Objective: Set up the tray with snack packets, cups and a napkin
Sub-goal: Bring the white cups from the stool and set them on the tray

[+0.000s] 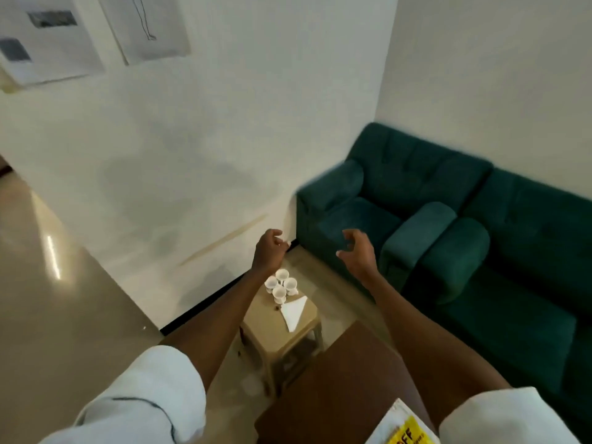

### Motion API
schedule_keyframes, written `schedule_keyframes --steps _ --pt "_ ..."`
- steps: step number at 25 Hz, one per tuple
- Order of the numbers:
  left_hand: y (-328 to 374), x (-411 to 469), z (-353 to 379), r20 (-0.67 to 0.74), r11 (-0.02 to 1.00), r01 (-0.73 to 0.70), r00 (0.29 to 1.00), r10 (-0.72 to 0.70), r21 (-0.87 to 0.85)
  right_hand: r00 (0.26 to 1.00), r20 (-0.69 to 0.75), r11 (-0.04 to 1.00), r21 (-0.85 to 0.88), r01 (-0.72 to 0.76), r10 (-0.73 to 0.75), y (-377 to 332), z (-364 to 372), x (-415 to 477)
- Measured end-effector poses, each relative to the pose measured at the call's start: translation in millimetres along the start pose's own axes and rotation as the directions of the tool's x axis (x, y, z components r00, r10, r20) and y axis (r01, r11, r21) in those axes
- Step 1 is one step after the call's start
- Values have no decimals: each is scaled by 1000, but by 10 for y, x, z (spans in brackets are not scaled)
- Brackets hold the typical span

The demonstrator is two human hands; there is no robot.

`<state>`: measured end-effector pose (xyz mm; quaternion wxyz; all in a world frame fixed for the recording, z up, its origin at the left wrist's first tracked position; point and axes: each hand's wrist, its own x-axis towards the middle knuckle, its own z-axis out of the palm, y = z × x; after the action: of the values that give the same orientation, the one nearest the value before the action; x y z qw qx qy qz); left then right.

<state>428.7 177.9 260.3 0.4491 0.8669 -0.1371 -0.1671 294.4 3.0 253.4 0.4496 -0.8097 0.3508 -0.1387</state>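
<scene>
Green sofa fills the corner beyond and right of both hands, white wall behind them, glossy floor off left. Brown tray sits below the right forearm, a printed packet at its near edge. Beige stool under the left wrist carries four white cups and a folded napkin; left hand and right hand hang above, fingers loosely curled and spread, empty.
</scene>
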Motion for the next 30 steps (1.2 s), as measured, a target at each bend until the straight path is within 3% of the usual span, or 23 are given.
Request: schedule_keyframes --steps 3,7,11,15,17,21,24,27,30 --pt "-351 189 -55 88 999 39 995 -40 10 998 36 998 -37 -54 55 -120 402 141" --pt "-765 691 -272 91 995 102 991 -102 3 994 96 991 -123 -43 55 -529 1005 586" --pt "-1400 1111 -238 163 976 172 968 -193 137 972 165 968 -213 -129 166 -453 1707 876" --pt "-1599 2232 -102 128 963 75 986 -111 260 985 158 946 -324 -13 67 -290 2172 1831" --pt "-1817 2717 102 124 947 38 989 -81 318 984 173 892 -450 37 47 -54 2516 2341" --pt "-2371 3492 582 154 903 -92 988 29 420 939 342 801 -573 172 43 491 3294 3284" --pt "-2736 3593 991 146 871 -70 989 -2 486 888 444 706 -666 241 116 1010 3758 3450" --pt "-3418 3335 1726 222 822 -107 975 -24 560 885 436 724 -662 192 163 2011 4177 3181" --pt "-3591 3314 1908 236 776 -155 972 9 612 923 368 713 -676 185 109 2165 4273 3168"
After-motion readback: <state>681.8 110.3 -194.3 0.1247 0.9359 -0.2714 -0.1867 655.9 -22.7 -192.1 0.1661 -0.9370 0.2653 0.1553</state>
